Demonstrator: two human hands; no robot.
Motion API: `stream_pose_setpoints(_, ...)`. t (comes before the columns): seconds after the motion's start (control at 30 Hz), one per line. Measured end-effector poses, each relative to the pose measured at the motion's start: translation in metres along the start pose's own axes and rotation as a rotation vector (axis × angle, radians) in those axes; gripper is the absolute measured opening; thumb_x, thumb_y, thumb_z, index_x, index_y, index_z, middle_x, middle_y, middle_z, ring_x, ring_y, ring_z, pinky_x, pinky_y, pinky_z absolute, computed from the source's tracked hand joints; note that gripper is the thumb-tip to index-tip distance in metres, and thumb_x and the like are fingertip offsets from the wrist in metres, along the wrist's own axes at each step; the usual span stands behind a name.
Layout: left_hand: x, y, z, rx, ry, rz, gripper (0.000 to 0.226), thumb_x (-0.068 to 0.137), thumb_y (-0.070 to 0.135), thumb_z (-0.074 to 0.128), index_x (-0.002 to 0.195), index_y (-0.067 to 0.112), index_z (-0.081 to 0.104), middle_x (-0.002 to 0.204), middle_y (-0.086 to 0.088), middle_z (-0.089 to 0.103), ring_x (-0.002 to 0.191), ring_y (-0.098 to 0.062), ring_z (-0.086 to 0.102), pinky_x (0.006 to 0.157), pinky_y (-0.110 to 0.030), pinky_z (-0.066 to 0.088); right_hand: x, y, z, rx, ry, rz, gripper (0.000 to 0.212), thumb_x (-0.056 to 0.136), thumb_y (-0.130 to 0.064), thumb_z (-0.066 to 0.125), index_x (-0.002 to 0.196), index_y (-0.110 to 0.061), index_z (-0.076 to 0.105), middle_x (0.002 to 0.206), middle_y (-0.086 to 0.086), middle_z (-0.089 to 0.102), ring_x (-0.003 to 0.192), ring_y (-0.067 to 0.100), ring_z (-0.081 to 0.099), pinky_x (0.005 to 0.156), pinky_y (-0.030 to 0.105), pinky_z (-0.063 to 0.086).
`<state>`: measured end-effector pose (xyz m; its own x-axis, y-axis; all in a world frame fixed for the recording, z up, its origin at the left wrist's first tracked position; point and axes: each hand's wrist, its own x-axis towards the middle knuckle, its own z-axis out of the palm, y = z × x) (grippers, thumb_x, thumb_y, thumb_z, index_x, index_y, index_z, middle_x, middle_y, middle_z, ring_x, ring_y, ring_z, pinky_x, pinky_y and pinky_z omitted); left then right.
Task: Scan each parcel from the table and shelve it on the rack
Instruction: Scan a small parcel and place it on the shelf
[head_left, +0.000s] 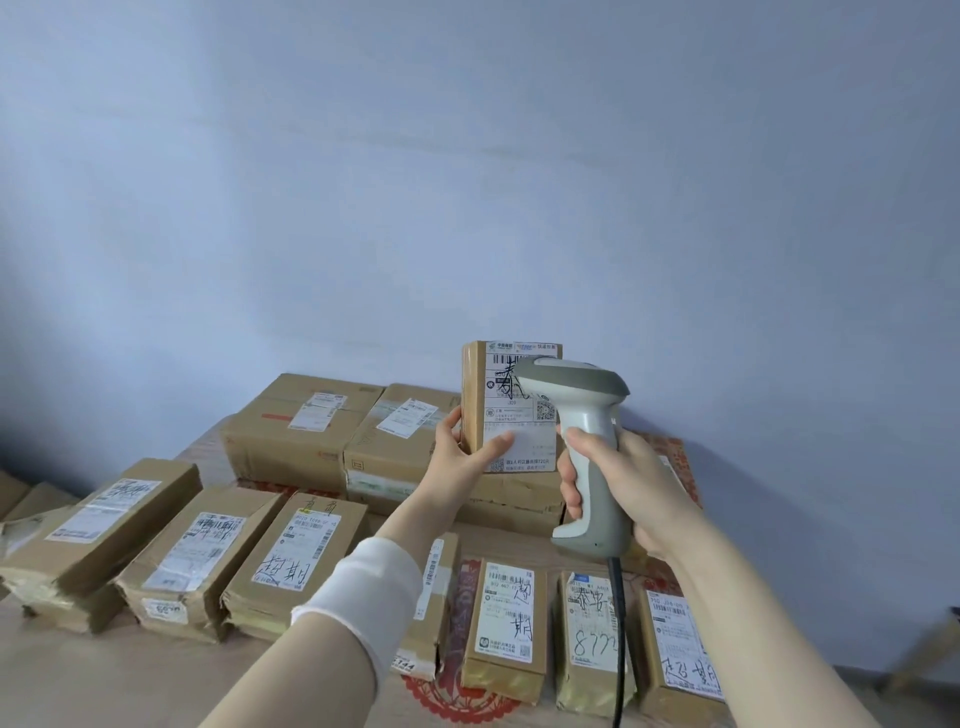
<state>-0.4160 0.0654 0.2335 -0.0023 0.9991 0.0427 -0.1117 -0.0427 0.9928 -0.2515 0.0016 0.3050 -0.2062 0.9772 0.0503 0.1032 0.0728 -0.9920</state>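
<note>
My left hand (465, 452) holds a small brown cardboard parcel (480, 395) upright above the table, its white shipping label facing me. My right hand (618, 488) grips the handle of a white and grey barcode scanner (582, 410), whose head points at the parcel's label and covers part of it. The scanner's black cable (617, 623) hangs down. Several more labelled cardboard parcels (296, 551) lie in rows on the wooden table (104, 675) below my arms. No rack is in view.
Two larger boxes (296, 426) stand at the back of the table against a plain bluish wall (467, 182). A red paper-cut decoration (457, 696) lies under the near parcels. A wooden object's leg (930, 649) shows at the right edge.
</note>
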Motion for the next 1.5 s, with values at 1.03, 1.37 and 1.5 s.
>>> stream_pose_setpoints(1.03,0.009,-0.027,0.002,-0.042,0.024,-0.099,0.087,0.083,0.024,0.07,0.147,0.014,0.013,0.125,-0.004,0.051,0.117,-0.021,0.054,0.106,-0.041,0.041,-0.007,0.009,-0.021,-0.011,0.08,0.077,0.028,0.094,-0.018,0.049,0.068,-0.007,0.053,0.056,0.012,0.053,0.045,0.022,0.045,0.055,0.033,0.041)
stream_pose_setpoints(1.37,-0.004,-0.027,-0.01,-0.047,0.033,-0.123,0.088,0.082,0.029,0.071,0.147,0.017,0.013,0.13,-0.004,0.051,0.115,-0.018,0.055,0.094,-0.031,0.041,-0.012,0.003,-0.012,0.08,0.046,0.032,0.028,0.095,-0.023,0.05,0.073,-0.006,0.05,0.06,0.011,0.053,0.044,0.02,0.045,0.049,0.029,0.041)
stream_pose_setpoints(1.5,-0.023,-0.029,-0.033,-0.108,0.096,-0.138,0.119,0.052,0.057,0.083,0.147,0.02,0.021,0.13,-0.003,0.057,0.116,-0.02,0.058,0.107,-0.043,0.04,-0.012,0.01,0.004,0.197,-0.002,0.051,0.026,0.095,-0.027,0.049,0.084,-0.004,0.048,0.059,0.008,0.055,0.042,0.018,0.046,0.042,0.026,0.041)
